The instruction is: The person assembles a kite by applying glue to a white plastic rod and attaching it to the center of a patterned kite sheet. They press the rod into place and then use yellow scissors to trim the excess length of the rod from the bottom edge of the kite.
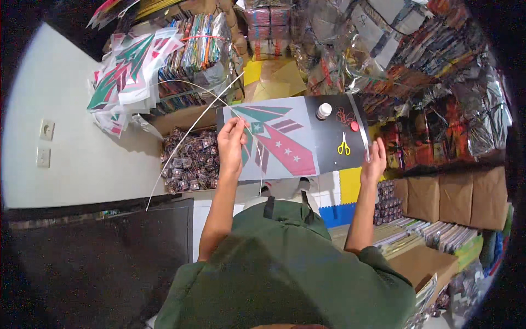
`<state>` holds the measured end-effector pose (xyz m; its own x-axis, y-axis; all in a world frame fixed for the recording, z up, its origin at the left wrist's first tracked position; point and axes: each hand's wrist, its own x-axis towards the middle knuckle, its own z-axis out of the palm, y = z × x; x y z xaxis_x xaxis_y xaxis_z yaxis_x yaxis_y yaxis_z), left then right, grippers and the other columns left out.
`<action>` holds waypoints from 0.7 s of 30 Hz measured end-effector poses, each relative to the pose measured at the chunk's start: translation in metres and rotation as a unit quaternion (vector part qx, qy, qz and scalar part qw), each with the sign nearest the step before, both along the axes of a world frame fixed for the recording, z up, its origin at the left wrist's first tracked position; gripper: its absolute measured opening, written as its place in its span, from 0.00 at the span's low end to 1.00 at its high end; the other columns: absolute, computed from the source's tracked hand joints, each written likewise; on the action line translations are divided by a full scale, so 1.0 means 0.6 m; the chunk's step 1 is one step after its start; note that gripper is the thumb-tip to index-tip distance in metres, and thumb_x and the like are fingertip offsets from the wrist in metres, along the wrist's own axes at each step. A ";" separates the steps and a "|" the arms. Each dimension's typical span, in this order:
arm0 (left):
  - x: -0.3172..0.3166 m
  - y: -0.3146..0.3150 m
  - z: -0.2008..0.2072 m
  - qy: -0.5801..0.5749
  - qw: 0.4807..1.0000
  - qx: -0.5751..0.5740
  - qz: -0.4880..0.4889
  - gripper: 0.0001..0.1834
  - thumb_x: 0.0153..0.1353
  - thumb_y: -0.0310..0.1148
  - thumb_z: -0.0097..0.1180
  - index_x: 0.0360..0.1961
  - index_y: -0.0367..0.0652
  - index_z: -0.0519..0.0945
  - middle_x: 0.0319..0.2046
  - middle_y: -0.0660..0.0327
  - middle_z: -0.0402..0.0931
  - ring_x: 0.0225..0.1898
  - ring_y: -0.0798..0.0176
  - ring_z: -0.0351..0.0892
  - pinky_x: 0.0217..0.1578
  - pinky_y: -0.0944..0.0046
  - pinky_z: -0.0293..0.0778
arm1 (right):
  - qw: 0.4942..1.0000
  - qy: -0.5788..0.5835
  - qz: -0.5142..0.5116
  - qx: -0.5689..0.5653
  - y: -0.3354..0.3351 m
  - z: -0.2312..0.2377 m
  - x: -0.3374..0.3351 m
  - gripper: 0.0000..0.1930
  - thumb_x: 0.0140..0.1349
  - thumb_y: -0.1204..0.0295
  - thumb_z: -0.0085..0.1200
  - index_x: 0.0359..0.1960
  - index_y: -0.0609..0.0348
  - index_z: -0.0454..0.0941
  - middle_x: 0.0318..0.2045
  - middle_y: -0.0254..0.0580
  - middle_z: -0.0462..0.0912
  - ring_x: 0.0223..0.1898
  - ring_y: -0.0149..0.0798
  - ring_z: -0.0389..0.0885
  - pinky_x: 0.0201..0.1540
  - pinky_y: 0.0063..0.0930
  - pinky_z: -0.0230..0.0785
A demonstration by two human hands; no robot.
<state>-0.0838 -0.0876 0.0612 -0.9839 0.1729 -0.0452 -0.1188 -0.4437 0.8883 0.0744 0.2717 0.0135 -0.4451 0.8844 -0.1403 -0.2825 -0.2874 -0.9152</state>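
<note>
My left hand is closed, its fingertips pinching a thin, pale, curved stick. This stick is part of a crossed frame of thin sticks, joined or crossing just beyond the hand. Under it, a translucent sheet printed with green and red star-marked shapes lies on a black board. At the board's right edge, next to a pale strip, my right hand is open with fingers stretched. Between the hands on the board are yellow-handled scissors, a white-capped bottle, a red lid and tangled red thread.
More printed sheets hang at the left beside stacked packets. A box of small dark packaged items stands left of the board. Wrapped bundles are piled far right, with brown cardboard boxes nearer.
</note>
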 end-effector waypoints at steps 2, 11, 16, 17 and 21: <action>-0.008 0.006 0.008 -0.008 1.000 0.017 -0.013 0.08 0.70 0.32 0.52 0.41 0.38 0.77 0.32 0.66 0.75 0.23 0.79 0.60 0.25 0.77 0.58 | 0.999 -0.025 0.027 0.011 0.016 -0.038 0.029 0.10 0.68 0.67 0.57 0.44 0.59 0.78 0.33 0.31 0.78 0.34 0.25 0.74 0.35 0.23 0.68; -0.035 0.025 0.033 0.021 0.996 0.035 -0.082 0.08 0.70 0.32 0.52 0.44 0.39 0.76 0.33 0.66 0.76 0.25 0.78 0.63 0.27 0.76 0.62 | 0.999 -0.012 0.052 0.002 -0.119 0.049 0.015 0.09 0.66 0.68 0.59 0.33 0.63 0.81 0.30 0.39 0.83 0.24 0.27 0.74 0.33 0.22 0.69; -0.045 0.017 0.029 -0.003 0.996 0.051 -0.077 0.09 0.70 0.31 0.52 0.46 0.39 0.76 0.35 0.66 0.77 0.25 0.78 0.64 0.27 0.77 0.62 | 0.981 0.126 0.095 -0.113 -0.106 0.052 0.023 0.14 0.67 0.59 0.56 0.29 0.54 0.76 0.23 0.29 0.78 0.29 0.28 0.77 0.35 0.25 0.70; -0.049 0.015 0.018 -0.009 0.994 0.068 -0.083 0.09 0.70 0.32 0.52 0.47 0.39 0.76 0.35 0.66 0.77 0.25 0.78 0.64 0.27 0.77 0.62 | 0.978 0.135 0.092 -0.128 -0.111 0.063 0.023 0.13 0.68 0.58 0.54 0.32 0.54 0.77 0.25 0.29 0.80 0.33 0.28 0.78 0.38 0.28 0.71; -0.052 0.035 -0.002 -0.017 0.993 0.062 -0.099 0.09 0.71 0.32 0.51 0.47 0.39 0.75 0.34 0.67 0.77 0.24 0.78 0.63 0.27 0.76 0.62 | 0.929 0.248 0.188 -0.199 -0.128 0.107 0.037 0.15 0.71 0.56 0.47 0.49 0.52 0.77 0.34 0.28 0.84 0.42 0.31 0.78 0.45 0.36 0.70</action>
<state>-0.1149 -0.0668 0.0602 -0.9284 0.3689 -0.0433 -0.2429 -0.5147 0.8222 0.0968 0.1947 0.0776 -0.8096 0.5748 -0.1191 -0.4516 -0.7394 -0.4994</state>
